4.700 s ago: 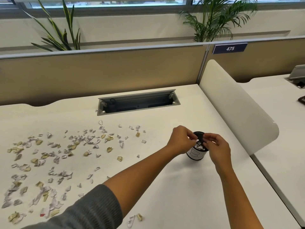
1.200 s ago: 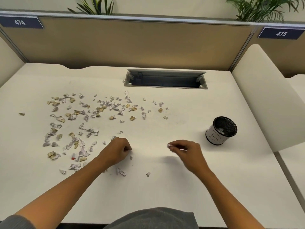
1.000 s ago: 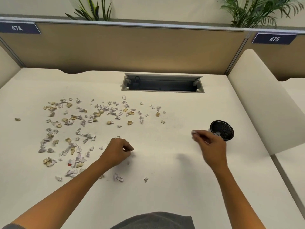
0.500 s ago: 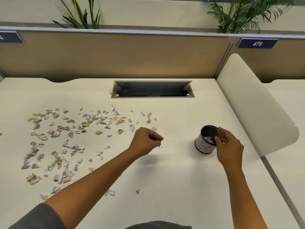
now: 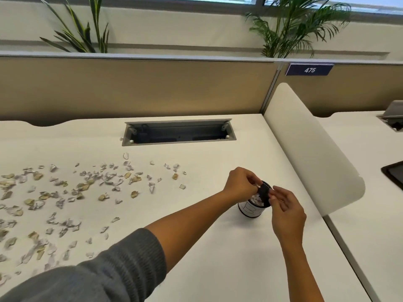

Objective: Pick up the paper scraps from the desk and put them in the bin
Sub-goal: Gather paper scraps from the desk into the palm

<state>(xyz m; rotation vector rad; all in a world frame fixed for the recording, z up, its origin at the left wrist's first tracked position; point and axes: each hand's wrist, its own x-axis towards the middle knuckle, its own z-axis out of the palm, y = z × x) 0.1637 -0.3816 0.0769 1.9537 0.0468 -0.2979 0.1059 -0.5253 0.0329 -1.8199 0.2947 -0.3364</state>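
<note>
Several white and tan paper scraps [image 5: 108, 182] lie scattered over the left half of the white desk [image 5: 218, 269]. A small round bin [image 5: 250, 212], black inside with a white wall, stands right of centre with scraps showing inside it. My left hand [image 5: 241, 185] hovers over the bin's left rim, fingertips pinched together on a small paper scrap. My right hand [image 5: 286, 211] is at the bin's right rim, fingers loosely apart and pointing into the opening, with nothing seen in it. Both hands hide part of the rim.
A grey cable tray [image 5: 178, 132] is set into the desk behind the scraps. A curved white divider [image 5: 309, 147] stands right of the bin, with another desk beyond it. A tan partition [image 5: 139, 88] closes the back; a dark object [image 5: 394, 174] lies at the far right.
My left hand has carried its scrap from the middle of the desk over to the bin. My right hand has stayed at the bin's rim. The camera has turned to the right.
</note>
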